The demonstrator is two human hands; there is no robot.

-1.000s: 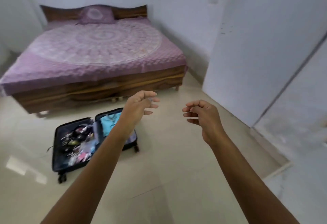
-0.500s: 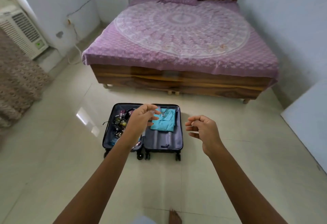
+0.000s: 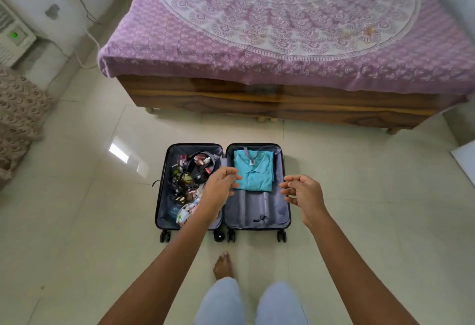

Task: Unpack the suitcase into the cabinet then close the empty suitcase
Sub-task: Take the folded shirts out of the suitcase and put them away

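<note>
Your turn brings the open suitcase point(image 3: 257, 211) to twelve o'clock, close below; your hands, left hand point(image 3: 221, 186) and right hand point(image 3: 303, 193), hover loosely curled and empty, with the teal shirt point(image 3: 254, 170) likely next

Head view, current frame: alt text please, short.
An open suitcase lies flat on the tiled floor before a purple-covered bed, with a folded teal shirt in its right half and headphones among small items in its left. The person's left hand and right hand are held out over it, fingers loosely curled, holding nothing.

Head-worn view, downward onto suitcase point(image 3: 257, 210)
</note>
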